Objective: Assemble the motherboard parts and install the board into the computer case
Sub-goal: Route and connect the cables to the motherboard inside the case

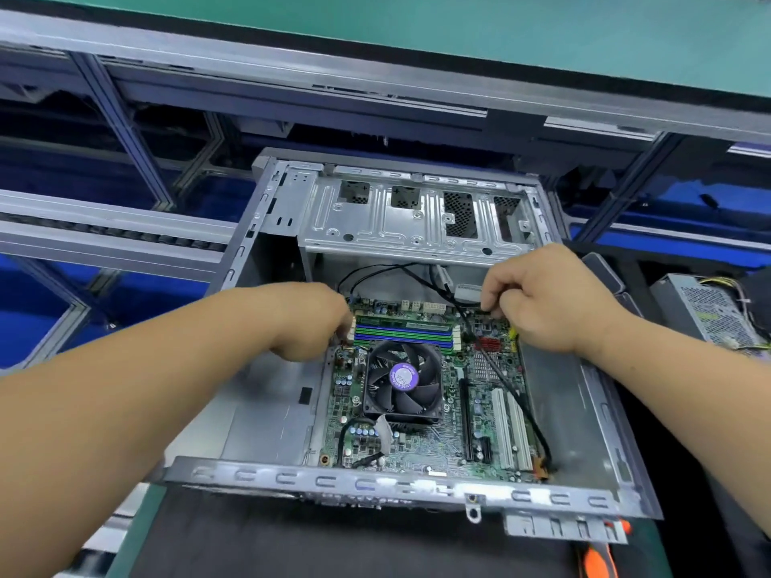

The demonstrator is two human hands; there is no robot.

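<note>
Head view: open computer case (617, 473) lies at frame center on a dark mat over the green worktop (137, 536). Motherboard (429, 448) sits inside the case, w/ black CPU fan (402, 379) mid-board and green/blue RAM slots (402, 333) just above it. Left hand (311, 323) is at the board's upper-left corner, fingers curled down onto the edge; can't tell if they grip anything. Right hand (546, 302) is at the upper-right corner, fingers pinching a black cable (507, 385) that runs down the board's right side. Power supply (709, 310) at right edge; orange-handled tool (598, 561) at bottom right.
</note>
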